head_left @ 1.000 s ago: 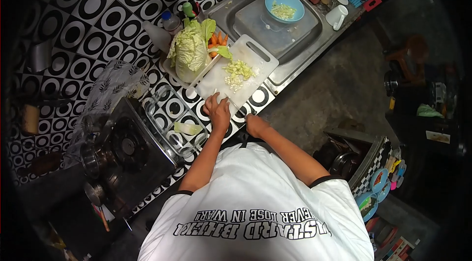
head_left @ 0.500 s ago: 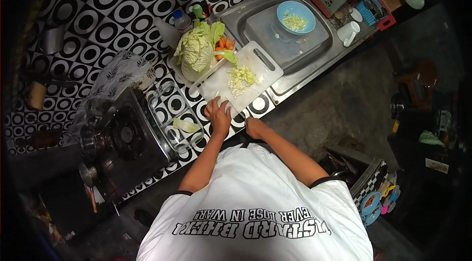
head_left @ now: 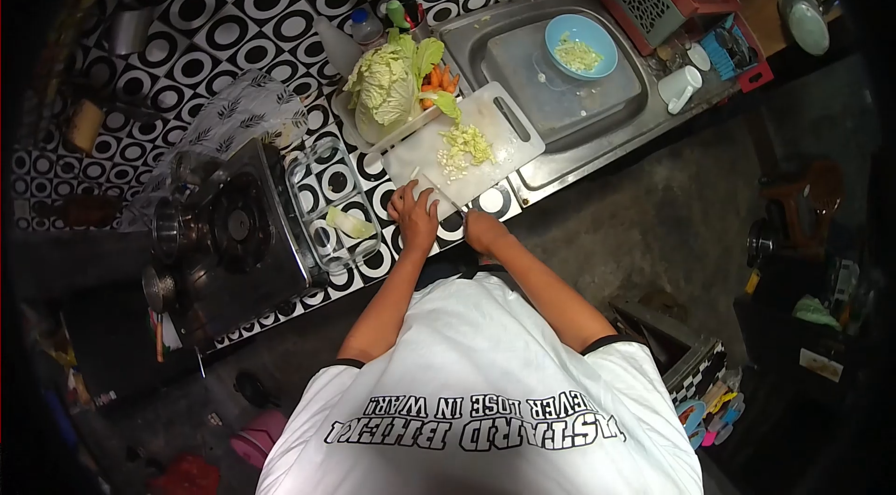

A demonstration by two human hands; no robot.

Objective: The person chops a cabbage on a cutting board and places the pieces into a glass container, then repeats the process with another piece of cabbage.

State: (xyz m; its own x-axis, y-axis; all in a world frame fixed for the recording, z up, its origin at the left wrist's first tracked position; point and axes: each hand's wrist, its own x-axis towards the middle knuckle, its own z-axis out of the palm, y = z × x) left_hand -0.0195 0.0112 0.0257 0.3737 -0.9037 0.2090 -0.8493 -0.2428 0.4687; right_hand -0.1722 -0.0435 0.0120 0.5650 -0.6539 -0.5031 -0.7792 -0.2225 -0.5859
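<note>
A white cutting board [head_left: 509, 154] lies at the counter's edge, with chopped pale-green cabbage [head_left: 469, 144] and small white bits on it. At the board's near left corner my left hand [head_left: 413, 217] presses a small pale piece [head_left: 414, 175] with bent fingers. My right hand [head_left: 483, 232] is closed round the handle of a knife [head_left: 454, 204], whose thin blade points toward my left fingers. Beyond the board, a cabbage head [head_left: 385, 89] and carrots [head_left: 439, 84] rest in a tray. A cabbage chunk [head_left: 349, 223] lies in a glass dish [head_left: 329, 257].
A black stove [head_left: 241, 224] stands left of the glass dish. The steel sink [head_left: 551, 168] at the right holds a blue bowl [head_left: 602, 36] of chopped pieces on a translucent lid or board. A white mug [head_left: 679, 87] and a red rack [head_left: 639, 5] stand further right.
The whole view has shifted and turned slightly. My right hand with the knife sits a little nearer the board's edge. My left hand stays at the board's corner.
</note>
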